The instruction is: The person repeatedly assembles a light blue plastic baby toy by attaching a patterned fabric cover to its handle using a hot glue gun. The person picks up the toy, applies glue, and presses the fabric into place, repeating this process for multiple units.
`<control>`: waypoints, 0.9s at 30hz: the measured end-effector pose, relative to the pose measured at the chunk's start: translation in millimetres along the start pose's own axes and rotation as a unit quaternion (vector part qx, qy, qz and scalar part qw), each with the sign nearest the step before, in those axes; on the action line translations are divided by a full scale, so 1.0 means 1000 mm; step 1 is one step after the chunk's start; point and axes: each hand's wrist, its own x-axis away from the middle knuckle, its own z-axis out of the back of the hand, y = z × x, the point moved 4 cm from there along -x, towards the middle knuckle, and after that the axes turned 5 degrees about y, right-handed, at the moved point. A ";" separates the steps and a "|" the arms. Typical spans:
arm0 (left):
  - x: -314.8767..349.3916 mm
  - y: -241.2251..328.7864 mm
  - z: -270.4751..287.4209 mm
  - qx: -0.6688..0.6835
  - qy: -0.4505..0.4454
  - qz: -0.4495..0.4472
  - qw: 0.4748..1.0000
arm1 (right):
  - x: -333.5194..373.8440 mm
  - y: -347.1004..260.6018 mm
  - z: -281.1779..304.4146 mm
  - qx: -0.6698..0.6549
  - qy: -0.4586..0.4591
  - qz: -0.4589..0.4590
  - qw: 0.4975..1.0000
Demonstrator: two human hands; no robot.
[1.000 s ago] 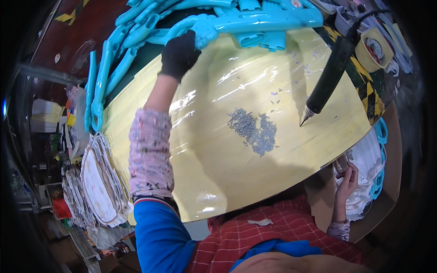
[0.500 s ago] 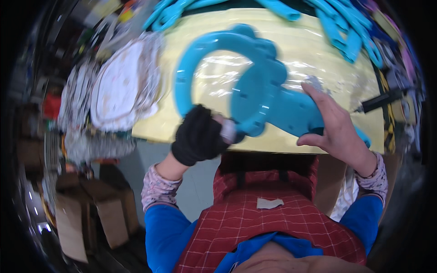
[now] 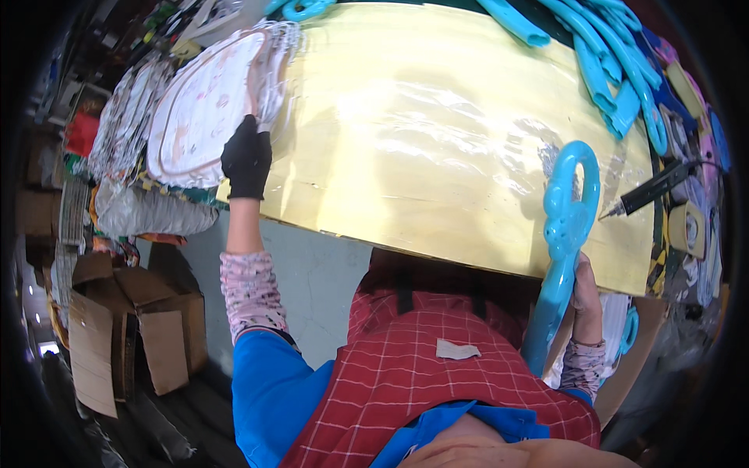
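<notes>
And the right hand (image 3: pixel 587 298) grips the blue plastic frame (image 3: pixel 563 234) across the near edge of the table (image 3: pixel 351 179); the gloved left hand (image 3: pixel 247 161) touches the white pads (image 3: pixel 199 117), pinching or not, I can't tell!

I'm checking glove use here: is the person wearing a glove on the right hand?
No, the right hand shows bare skin, while the left hand wears a black glove.

right hand (image 3: pixel 587 300), at near edge of yellow tabletop (image 3: pixel 351 164): fingers mostly hidden behind turquoise frame (image 3: pixel 563 230) | grey bits (image 3: pixel 547 154) on tabletop: individually too small to tell, partly covered | left hand (image 3: pixel 247 162), at tabletop's left end: grip on white stack (image 3: pixel 204 109) unclear, stack's edge blurred | turquoise tube (image 3: pixel 518 23), tabletop's far side: cut off above
</notes>
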 end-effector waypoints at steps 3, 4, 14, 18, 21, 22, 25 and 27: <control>-0.011 0.113 0.034 0.162 -0.062 0.027 0.985 | 0.022 -0.005 -0.001 0.002 0.064 0.032 0.997; 0.001 0.161 0.048 0.138 -0.063 -0.050 0.987 | 0.023 -0.014 -0.007 0.018 0.094 0.046 0.994; 0.077 0.348 0.086 0.329 -0.157 -0.299 0.882 | 0.006 -0.026 -0.001 0.057 0.120 -0.009 0.991; 0.075 0.350 0.087 0.318 -0.147 -0.300 0.887 | 0.004 -0.021 -0.004 0.068 0.105 -0.011 0.992; 0.081 0.350 0.080 0.312 -0.172 -0.302 0.884 | 0.005 -0.025 -0.012 0.099 0.135 0.000 0.986; 0.085 0.352 0.075 0.306 -0.180 -0.312 0.881 | 0.005 -0.028 -0.016 0.110 0.152 0.006 0.982; 0.089 0.350 0.069 0.267 -0.174 -0.337 0.886 | -0.001 -0.030 -0.021 0.156 0.123 -0.011 0.980; 0.096 0.329 0.058 0.243 -0.167 -0.350 0.889 | -0.003 -0.036 -0.031 0.153 0.094 0.013 0.984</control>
